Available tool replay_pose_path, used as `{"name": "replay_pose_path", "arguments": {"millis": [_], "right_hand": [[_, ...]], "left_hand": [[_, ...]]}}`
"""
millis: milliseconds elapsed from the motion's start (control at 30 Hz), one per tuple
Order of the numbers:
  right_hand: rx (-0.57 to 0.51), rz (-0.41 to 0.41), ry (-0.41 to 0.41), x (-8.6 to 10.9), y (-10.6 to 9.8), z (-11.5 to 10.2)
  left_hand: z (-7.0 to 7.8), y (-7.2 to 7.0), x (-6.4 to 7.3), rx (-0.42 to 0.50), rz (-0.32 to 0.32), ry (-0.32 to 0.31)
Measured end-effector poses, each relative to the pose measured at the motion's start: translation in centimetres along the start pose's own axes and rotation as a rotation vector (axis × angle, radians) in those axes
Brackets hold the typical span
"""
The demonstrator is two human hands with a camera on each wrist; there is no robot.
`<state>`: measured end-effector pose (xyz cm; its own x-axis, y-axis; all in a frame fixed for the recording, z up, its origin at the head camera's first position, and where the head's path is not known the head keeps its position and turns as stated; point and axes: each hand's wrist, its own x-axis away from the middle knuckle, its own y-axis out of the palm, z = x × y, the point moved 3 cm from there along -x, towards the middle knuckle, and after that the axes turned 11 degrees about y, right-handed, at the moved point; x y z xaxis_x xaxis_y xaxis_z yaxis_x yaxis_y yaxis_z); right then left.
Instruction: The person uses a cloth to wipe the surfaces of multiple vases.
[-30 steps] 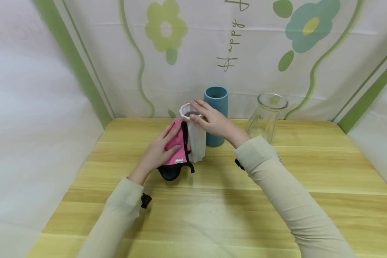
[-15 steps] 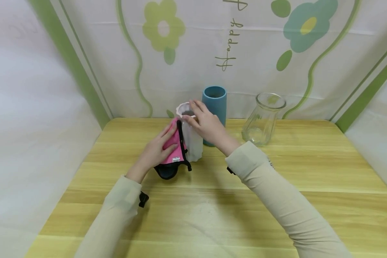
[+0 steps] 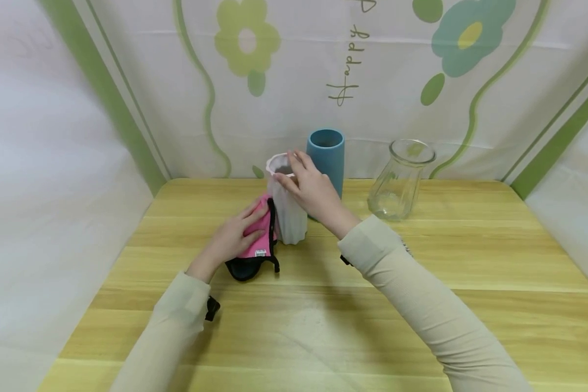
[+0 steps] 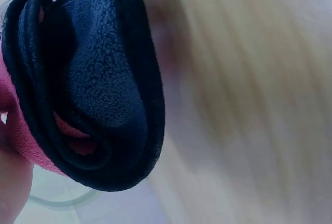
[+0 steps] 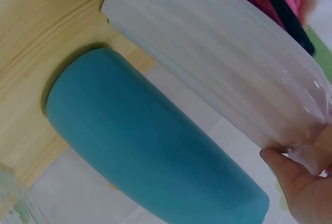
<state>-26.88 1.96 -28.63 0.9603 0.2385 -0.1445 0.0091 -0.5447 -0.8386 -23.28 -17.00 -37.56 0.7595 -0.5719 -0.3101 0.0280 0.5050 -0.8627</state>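
Note:
A tall white fluted vase [image 3: 290, 218] with a scalloped rim stands on the table. My right hand [image 3: 314, 191] holds it by the rim, thumb on the near side and fingers over the far edge. In the right wrist view the thumb presses on the vase [image 5: 207, 47] close to its mouth. To the left, my left hand [image 3: 232, 237] grips a folded pink cloth [image 3: 256, 239] with black edging against the lower side of the vase. The left wrist view shows the cloth's dark fluffy inner side [image 4: 104, 63] and its thick black border.
Just behind the white vase stands a blue vase [image 3: 327, 158], partly covered by the right hand. A clear glass vase [image 3: 394, 188] is farther right. All stand on a wooden table [image 3: 294, 326] backed by a printed curtain [image 3: 294, 109].
My left hand has slid the pink cloth down and slightly left along the white vase's side. My right hand stays at the rim, and the vase's top has shifted slightly left.

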Motion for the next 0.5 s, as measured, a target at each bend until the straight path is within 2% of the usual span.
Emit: {"name": "replay_pose_path", "arguments": {"millis": [133,267,367,500], "right_hand": [[0.012,0.016,0.01,-0.1,0.1,-0.2],[0.025,0.011,0.005,-0.2,-0.1,0.0],[0.013,-0.031,-0.009,-0.5,-0.7,0.4],[-0.005,-0.152,-0.053,-1.0,-1.4,1.3]], "left_hand": [[-0.7,0.7,0.7,-0.001,-0.064,-0.006],[-1.0,1.1,1.1,0.023,-0.084,-0.03],[-1.0,1.1,1.3,0.065,-0.068,-0.053],[-1.1,0.8,1.4,0.113,-0.007,-0.076]]}}
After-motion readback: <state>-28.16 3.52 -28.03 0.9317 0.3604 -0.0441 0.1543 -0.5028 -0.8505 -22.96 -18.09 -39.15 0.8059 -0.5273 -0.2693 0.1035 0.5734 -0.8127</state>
